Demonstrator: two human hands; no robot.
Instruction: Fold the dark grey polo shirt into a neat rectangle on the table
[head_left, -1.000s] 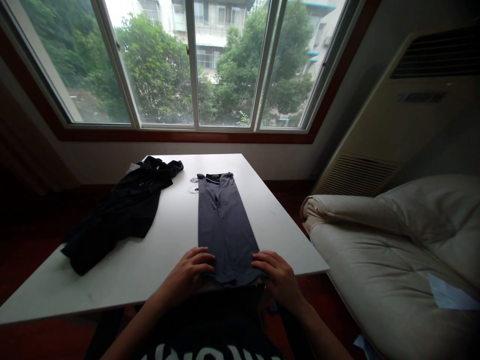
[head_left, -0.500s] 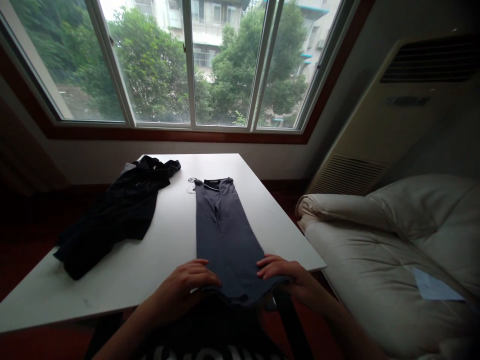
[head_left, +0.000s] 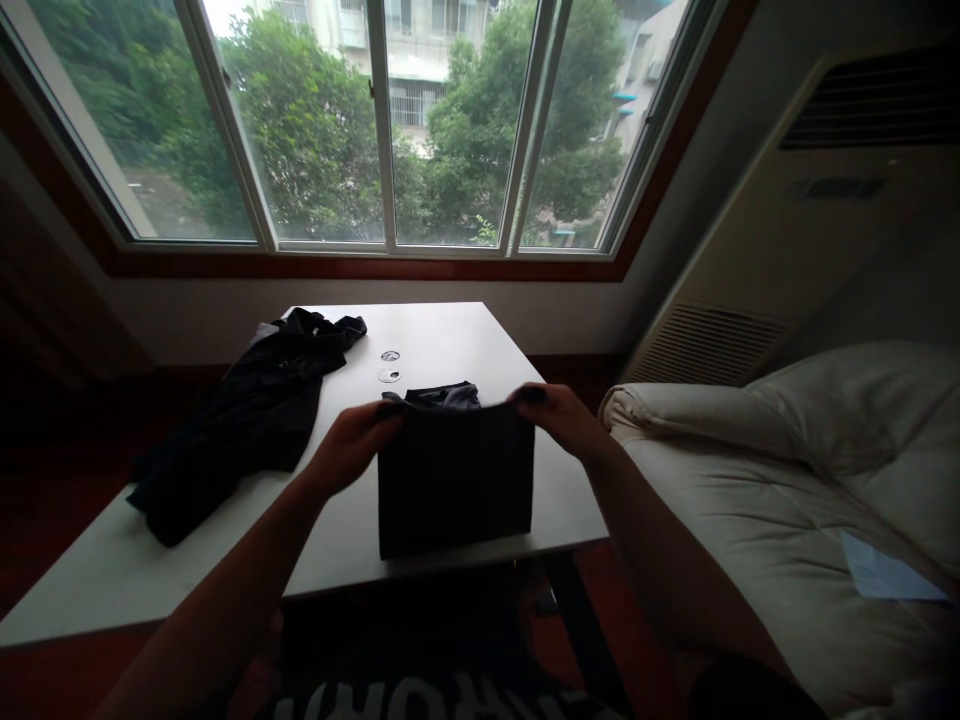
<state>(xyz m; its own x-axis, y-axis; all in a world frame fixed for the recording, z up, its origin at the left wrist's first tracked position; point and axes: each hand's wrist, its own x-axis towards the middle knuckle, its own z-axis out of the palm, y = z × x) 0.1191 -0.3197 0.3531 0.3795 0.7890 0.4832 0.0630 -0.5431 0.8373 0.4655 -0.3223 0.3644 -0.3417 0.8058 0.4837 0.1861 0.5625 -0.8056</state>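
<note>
Dark grey trousers are bent over on themselves, their leg ends raised above the table. My left hand pinches the left corner of the lifted hem. At the opposite corner, my right hand grips the hem in the same way. Behind the raised edge a bit of the trousers' waist shows, lying on the white table; the middle of the garment is hidden by the lifted part. The fold lies close to the table's front edge.
A crumpled black garment covers the table's left side. Two round inserts sit in the tabletop beyond the trousers. To the right stands a padded cream sofa with a pale sheet on it. A window runs along the back.
Both hands have lifted the trouser hems from the table's front edge and carried them forward toward the waist, folding the legs over. The black garment has stayed put.
</note>
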